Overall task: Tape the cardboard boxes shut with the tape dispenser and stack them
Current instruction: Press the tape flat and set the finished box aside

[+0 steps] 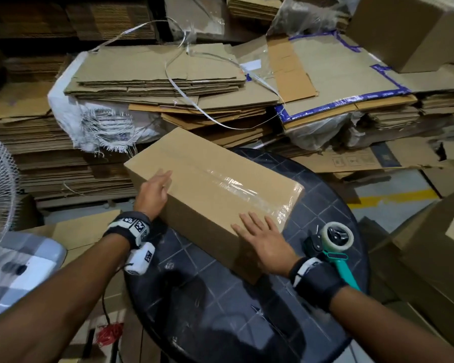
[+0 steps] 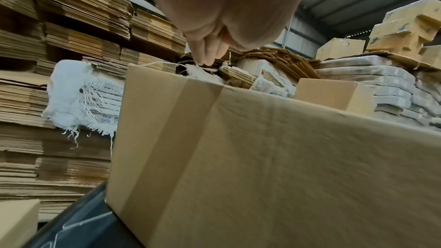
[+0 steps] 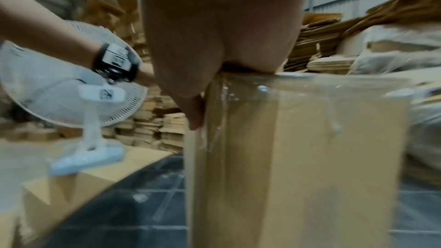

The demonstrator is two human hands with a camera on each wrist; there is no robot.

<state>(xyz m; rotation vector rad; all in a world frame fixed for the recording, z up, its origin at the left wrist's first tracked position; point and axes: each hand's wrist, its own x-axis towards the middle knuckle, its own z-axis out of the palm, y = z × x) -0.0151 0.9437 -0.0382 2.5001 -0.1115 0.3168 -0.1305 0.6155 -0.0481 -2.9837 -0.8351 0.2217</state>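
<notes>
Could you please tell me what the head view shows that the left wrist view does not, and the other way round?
Only the head view shows the tape dispenser lying on the dark table, the right hand flat on the box's near end, and clear tape along the top seam. Only the left wrist view shows the box's far end face and the warehouse roof. Both show the cardboard box and the left hand.
</notes>
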